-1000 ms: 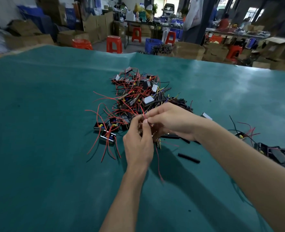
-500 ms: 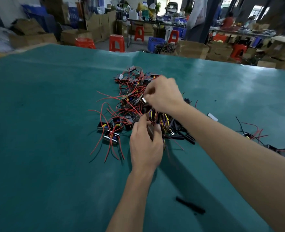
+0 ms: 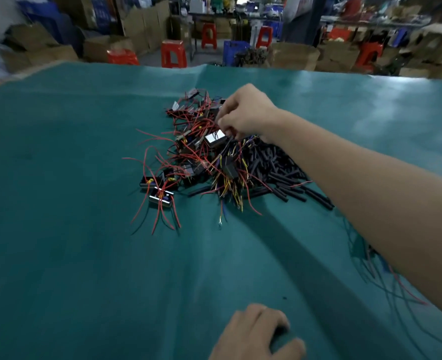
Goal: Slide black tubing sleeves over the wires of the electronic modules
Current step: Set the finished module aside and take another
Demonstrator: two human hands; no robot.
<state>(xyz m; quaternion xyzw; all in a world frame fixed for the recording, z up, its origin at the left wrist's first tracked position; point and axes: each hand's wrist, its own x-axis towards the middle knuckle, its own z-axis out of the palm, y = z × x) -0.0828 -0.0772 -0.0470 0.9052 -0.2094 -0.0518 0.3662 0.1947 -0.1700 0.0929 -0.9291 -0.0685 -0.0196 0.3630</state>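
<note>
Right hand (image 3: 243,113) pinching into the tangled heap of small black modules with red wires (image 3: 196,152) mid-desk, left hand (image 3: 253,333) low over a short black tubing sleeve (image 3: 282,331) (grip unclear), loose black sleeves (image 3: 279,172) alongside: likely snagging neighbouring wires, dragging modules along.

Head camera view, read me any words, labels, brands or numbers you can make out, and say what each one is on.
No text can be read.
Pale label on the module under the right hand: glare, nothing legible.
Pale tags on other modules in the pile: too small.
Cardboard boxes beyond the table: blurred, no print legible.
Black tubing sleeves: no markings visible.
</note>
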